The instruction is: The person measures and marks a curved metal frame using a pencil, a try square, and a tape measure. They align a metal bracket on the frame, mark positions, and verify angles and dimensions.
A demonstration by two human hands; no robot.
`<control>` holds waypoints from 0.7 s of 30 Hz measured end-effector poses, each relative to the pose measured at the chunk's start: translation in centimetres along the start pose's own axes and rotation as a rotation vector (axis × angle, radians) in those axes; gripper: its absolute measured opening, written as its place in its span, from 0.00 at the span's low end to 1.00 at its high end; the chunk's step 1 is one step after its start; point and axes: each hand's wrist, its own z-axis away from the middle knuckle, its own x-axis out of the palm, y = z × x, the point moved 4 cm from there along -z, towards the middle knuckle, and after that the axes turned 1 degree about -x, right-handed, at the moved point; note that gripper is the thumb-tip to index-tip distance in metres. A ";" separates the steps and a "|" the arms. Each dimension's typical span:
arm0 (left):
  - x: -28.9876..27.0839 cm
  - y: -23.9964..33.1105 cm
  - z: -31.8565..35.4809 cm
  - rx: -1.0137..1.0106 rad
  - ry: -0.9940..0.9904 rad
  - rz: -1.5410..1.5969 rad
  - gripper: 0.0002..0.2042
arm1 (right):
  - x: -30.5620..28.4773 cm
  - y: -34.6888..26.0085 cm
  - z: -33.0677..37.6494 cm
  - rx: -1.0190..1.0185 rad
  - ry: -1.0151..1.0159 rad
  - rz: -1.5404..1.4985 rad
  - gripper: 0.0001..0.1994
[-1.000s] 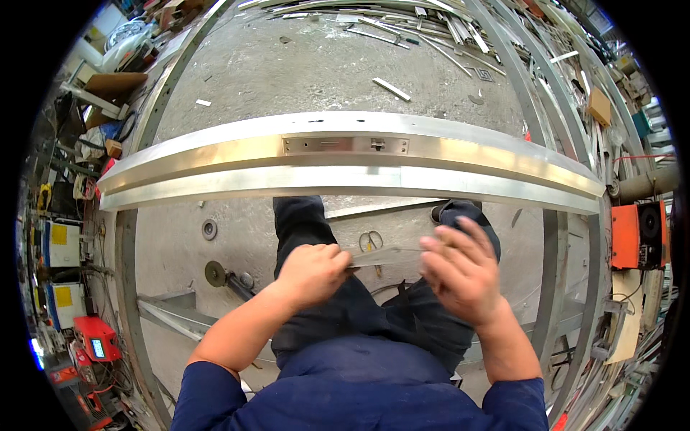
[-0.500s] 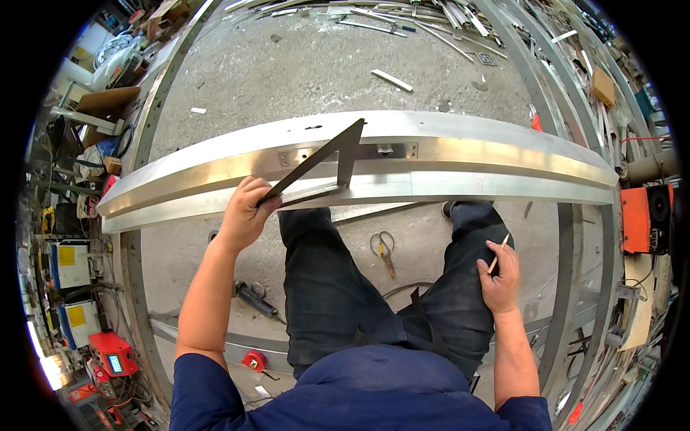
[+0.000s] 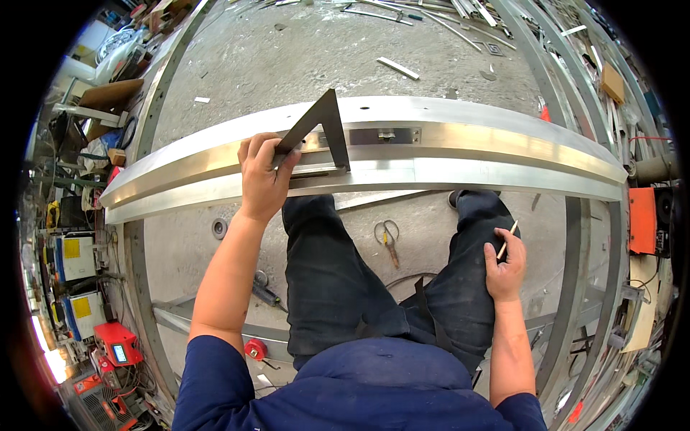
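My left hand [image 3: 264,172] is closed on a dark triangular set square [image 3: 325,118] and holds it tilted up over a long metal beam [image 3: 474,171]. One corner of the square rests at the beam's near ledge. A lock plate [image 3: 387,136] is set into the beam's shiny side face, to the right of the square; part of the plate is behind the square. Over my right thigh, my right hand [image 3: 507,271] grips a pencil [image 3: 507,241] that points up and away from me.
The beam lies across a steel frame [image 3: 575,266]. Scissors [image 3: 387,241], an angle grinder [image 3: 266,291] and a red tape measure [image 3: 255,349] are on or near the floor below. A red machine [image 3: 115,345] stands left, an orange one [image 3: 643,221] right. Metal offcuts [image 3: 397,68] lie beyond.
My left hand has moved right and away from me, and the set square stands more steeply, its tip shifted left. My right hand stays over my thigh with the pencil.
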 end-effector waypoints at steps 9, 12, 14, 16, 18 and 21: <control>2.7 0.9 -3.2 0.098 -0.005 0.058 0.09 | -0.1 0.3 0.0 -0.019 0.006 0.035 0.17; 3.2 1.2 -3.4 0.098 -0.005 0.060 0.10 | -0.1 0.3 -0.1 -0.020 0.005 0.040 0.17; 3.3 1.6 -3.4 0.099 0.000 0.067 0.10 | -0.1 0.4 0.0 -0.023 0.007 0.039 0.17; 3.5 2.1 -3.5 0.101 -0.005 0.091 0.09 | -0.1 0.4 -0.1 -0.028 0.008 0.035 0.17; 3.6 2.1 -3.4 0.107 -0.004 0.122 0.09 | -0.1 0.1 -0.2 -0.034 0.008 0.030 0.17; 3.9 2.0 -3.3 0.089 -0.004 0.193 0.08 | 0.0 0.2 -0.2 -0.018 0.001 0.028 0.17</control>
